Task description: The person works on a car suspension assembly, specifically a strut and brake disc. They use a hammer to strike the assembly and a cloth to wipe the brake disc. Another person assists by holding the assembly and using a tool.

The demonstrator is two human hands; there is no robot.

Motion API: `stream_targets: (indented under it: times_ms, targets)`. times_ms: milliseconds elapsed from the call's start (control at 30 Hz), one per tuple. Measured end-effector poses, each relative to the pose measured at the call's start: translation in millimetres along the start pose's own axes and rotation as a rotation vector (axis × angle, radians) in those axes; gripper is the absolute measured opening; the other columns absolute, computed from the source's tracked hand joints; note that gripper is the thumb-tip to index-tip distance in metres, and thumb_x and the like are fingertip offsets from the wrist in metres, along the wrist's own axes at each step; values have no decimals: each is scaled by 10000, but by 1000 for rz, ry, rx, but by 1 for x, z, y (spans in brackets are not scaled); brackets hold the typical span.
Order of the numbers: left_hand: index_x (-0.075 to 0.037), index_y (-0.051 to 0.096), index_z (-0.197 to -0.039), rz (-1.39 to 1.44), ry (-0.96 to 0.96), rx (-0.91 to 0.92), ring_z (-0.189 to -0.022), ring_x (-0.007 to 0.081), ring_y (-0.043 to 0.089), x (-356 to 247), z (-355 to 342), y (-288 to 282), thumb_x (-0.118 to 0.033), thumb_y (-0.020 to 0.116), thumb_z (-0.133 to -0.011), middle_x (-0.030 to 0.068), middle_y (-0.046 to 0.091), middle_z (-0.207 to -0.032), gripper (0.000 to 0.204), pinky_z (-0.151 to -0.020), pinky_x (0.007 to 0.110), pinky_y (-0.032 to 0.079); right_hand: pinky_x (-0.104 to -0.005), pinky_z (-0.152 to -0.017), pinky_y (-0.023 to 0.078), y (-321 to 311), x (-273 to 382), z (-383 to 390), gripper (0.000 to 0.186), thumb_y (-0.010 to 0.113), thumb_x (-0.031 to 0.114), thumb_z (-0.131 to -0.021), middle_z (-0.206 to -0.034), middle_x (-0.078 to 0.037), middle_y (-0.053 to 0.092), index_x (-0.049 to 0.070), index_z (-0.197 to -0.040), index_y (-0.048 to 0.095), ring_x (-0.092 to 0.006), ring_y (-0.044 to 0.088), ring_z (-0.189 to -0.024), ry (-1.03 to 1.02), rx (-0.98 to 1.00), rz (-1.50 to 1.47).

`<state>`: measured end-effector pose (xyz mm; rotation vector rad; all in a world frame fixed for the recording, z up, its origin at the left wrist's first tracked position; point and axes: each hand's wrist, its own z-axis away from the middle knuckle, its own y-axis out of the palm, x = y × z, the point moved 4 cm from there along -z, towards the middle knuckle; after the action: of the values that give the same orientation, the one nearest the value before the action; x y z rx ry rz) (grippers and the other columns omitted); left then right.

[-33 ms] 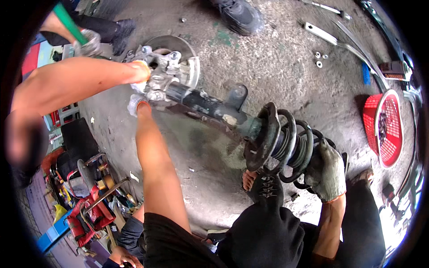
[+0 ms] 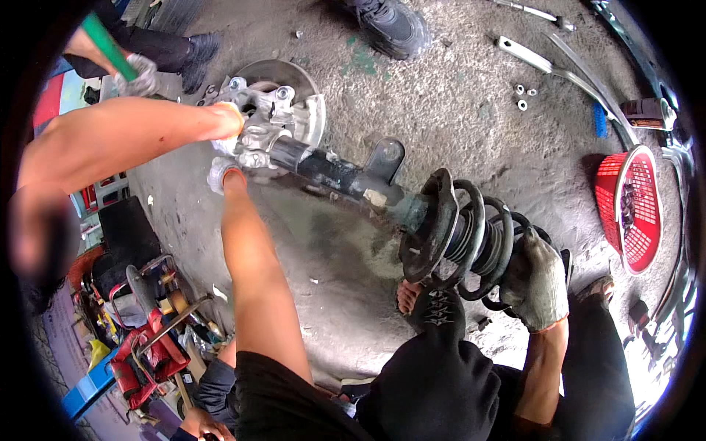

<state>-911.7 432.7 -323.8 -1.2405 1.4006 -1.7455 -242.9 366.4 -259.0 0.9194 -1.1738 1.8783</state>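
Across the middle of the concrete floor [image 2: 471,95], a strut [image 2: 316,163] is seen set slantwise, its far end joined to a metal knuckle [image 2: 257,137] and its near end ringed by a coil spring [image 2: 509,235]; whether the assembly is raised off the ground cannot be told. The end of the spring is clamped in the gloved right hand [image 2: 537,287], close before the right trouser leg [image 2: 599,367]. The gloved left hand [image 2: 219,175] is placed at the near edge of the knuckle, but whether its fingers are closed cannot be told. Just above it, the knuckle is touched by a co-worker's hand [image 2: 226,126], and behind it the rounded rim of a brake disc [image 2: 316,114] is exposed. A green bar [image 2: 109,48] is gripped in another gloved hand [image 2: 141,76] at the upper left, so that this end is closely hemmed in. On the far side, a stretch of floor is left between the strut's bracket [image 2: 388,156] and a dark shoe [image 2: 393,29]. To the right, the spring is separated by a further stretch from a red basket [image 2: 610,192], above which small nuts [image 2: 522,105] and a long wrench [image 2: 523,55] are scattered.
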Motion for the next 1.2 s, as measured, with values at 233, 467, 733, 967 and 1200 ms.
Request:
stream_targets:
  times_ms: [233, 467, 733, 967, 1200]
  targets:
    - [-128, 697, -930, -56, 69, -166, -870, 257, 666, 41, -71, 34, -515, 642, -739, 80, 689, -994, 435, -700, 394, 517, -208, -366, 294, -11, 12, 0, 185, 451, 279, -947, -570, 57, 430, 136, -862, 531, -65, 390, -422, 72, 117, -100]
    - [-130, 702, -903, -71, 93, -141, -841, 257, 667, 4, -54, 27, -449, 647, -733, 81, 690, -977, 366, -687, 396, 517, -213, -347, 291, -4, 14, -7, 197, 458, 275, -944, -563, 44, 447, 115, -868, 545, -67, 395, -401, -22, 31, -64]
    - [-135, 708, -887, -143, 84, -86, -838, 260, 668, 11, -43, 27, -395, 652, -705, 84, 691, -956, 322, -686, 399, 519, -216, -366, 329, -2, -3, -7, 181, 464, 264, -945, -605, 33, 512, 110, -904, 550, -82, 433, -429, -137, 61, -31]
    - [-140, 713, -873, -254, 124, -35, -835, 262, 668, 1, -38, 22, -347, 657, -681, 87, 692, -938, 288, -686, 401, 522, -221, -403, 351, -7, 10, -6, 176, 477, 253, -935, -653, 23, 537, 99, -927, 560, -93, 464, -474, -61, 112, -79]
    - [-145, 718, -858, -636, 338, 68, -832, 265, 669, -41, -30, -6, -299, 662, -657, 90, 692, -919, 260, -686, 403, 524, -231, -454, 387, -9, 12, -6, 173, 491, 235, -922, -711, 9, 561, 85, -957, 569, -108, 499, -532, -31, 115, -82]
